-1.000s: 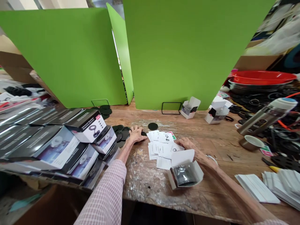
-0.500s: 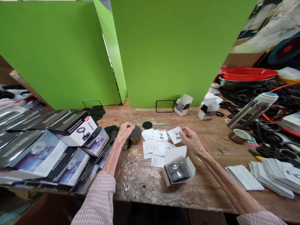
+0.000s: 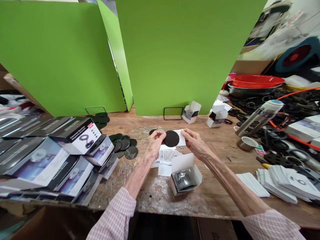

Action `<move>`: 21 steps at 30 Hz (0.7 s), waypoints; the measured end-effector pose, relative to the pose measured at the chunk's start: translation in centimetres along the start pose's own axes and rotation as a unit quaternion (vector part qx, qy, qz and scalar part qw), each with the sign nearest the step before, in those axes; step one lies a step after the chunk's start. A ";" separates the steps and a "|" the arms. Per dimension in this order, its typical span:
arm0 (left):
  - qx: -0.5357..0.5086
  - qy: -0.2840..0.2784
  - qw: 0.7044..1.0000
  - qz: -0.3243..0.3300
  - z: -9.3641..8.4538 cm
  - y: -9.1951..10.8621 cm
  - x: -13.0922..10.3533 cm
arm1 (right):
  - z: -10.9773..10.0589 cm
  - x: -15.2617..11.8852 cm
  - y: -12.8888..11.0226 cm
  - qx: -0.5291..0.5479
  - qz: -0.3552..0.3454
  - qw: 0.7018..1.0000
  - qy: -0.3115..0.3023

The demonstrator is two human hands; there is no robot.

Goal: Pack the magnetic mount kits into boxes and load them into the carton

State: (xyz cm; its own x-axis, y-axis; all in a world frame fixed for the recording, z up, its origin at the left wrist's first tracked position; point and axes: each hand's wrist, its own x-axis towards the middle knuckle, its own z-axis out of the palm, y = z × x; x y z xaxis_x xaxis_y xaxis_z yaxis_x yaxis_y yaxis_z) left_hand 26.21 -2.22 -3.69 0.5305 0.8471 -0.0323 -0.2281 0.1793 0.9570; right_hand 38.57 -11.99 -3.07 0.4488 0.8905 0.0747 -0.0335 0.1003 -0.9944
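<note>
A flat black disc is pinched between the fingers of my left hand. My right hand grips a small white card, which lies partly behind the disc. Beneath both hands, white leaflets are spread on the wooden table. An open white box stands just in front of them, its lid up and a dark, shiny item inside. More black discs lie loose to the left of my left hand.
Printed boxes are stacked at the left. Green panels stand behind, with two small open boxes before them. On the right are a steel flask, a metal cup, leaflet stacks and a red basin.
My left hand has moved right with the black disc, away from the loose discs. The disc and the card in my right hand now overlap above the leaflets. The view has shifted slightly.
</note>
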 end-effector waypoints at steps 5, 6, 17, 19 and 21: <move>0.012 -0.003 1.000 0.000 0.5 1.2 -2.1 | -0.5 -1.3 -1.6 0.003 -0.024 0.999 0.030; 0.025 -0.017 1.000 -0.001 0.2 1.5 -3.3 | -0.9 -2.1 -2.2 -0.011 -0.045 0.998 0.049; 0.198 0.002 0.980 0.001 0.6 -6.5 -16.0 | 0.8 -12.8 -1.4 -0.608 -0.370 0.702 -0.019; 0.191 -0.012 0.982 0.004 0.0 -6.1 -15.0 | 1.4 -12.3 -0.7 -0.632 -0.341 0.695 -0.038; 0.189 -0.036 0.981 0.016 -1.2 -5.0 -14.2 | 2.0 -12.0 -0.6 -0.633 -0.327 0.700 -0.050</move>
State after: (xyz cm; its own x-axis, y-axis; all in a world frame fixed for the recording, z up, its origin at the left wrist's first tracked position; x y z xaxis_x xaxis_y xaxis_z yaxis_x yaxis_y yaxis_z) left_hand 18.81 -14.53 -8.38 0.5874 0.8093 0.0073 0.0652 -0.0564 0.9963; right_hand 31.39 -21.80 -3.25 -0.0679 0.8711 0.4865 0.9964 0.0839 -0.0113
